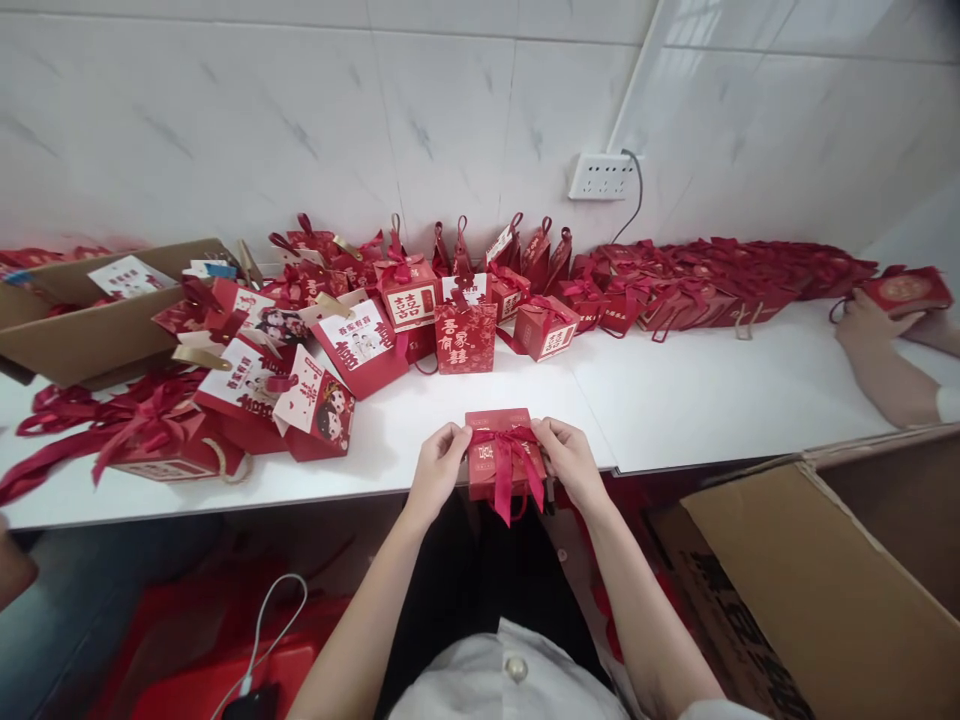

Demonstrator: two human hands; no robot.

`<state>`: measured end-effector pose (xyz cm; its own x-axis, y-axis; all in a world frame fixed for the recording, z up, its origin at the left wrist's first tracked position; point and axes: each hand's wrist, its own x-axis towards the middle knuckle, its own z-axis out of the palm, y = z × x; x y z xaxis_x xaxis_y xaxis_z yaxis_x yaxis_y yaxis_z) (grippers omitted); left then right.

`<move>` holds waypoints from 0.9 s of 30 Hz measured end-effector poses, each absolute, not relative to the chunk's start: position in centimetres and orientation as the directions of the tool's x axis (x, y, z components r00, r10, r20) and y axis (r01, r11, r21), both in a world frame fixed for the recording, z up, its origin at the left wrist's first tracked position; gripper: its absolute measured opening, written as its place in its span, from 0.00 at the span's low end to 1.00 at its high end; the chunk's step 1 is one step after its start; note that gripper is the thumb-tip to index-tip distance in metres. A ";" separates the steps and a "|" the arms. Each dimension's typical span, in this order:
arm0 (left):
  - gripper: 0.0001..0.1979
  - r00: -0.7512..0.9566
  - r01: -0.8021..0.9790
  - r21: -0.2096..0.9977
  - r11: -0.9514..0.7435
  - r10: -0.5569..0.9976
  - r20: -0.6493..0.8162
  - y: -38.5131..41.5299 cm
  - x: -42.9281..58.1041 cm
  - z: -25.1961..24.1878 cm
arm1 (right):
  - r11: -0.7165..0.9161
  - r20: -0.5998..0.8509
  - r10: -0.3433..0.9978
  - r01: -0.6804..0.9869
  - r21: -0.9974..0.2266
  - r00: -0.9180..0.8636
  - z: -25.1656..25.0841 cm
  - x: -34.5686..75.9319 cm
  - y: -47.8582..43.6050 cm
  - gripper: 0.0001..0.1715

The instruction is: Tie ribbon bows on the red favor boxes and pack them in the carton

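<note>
A small red gift box point(480, 475) with gold lettering is at the front edge of the white table, close to my body. Across its top runs a red ribbon point(506, 450) tied in a bow, its two tails hanging down the front. My left hand point(441, 462) pinches the ribbon at the box's left side. On the other side my right hand point(568, 458) has its fingers closed on the ribbon's right end. Whether the fingertips also press on the box is hard to tell. Beyond my hands stands a red box point(465, 338) with gold characters.
Several finished-looking red boxes point(364, 345) crowd the left, beside a cardboard tray point(90, 335). Rows of red boxes point(697, 285) line the wall at right, under a socket point(602, 177). Another person's hands point(874, 325) hold a red box at far right. A large carton point(817, 570) stands lower right.
</note>
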<state>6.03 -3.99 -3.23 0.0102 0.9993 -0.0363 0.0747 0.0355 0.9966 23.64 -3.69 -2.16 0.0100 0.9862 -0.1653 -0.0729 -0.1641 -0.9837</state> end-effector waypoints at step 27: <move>0.19 -0.144 0.111 0.994 -0.009 0.989 0.025 -4.3 7.6 -3.9 | -0.232 -0.226 0.972 -0.386 -0.893 -0.060 -4.8 23.4 -3.0 0.27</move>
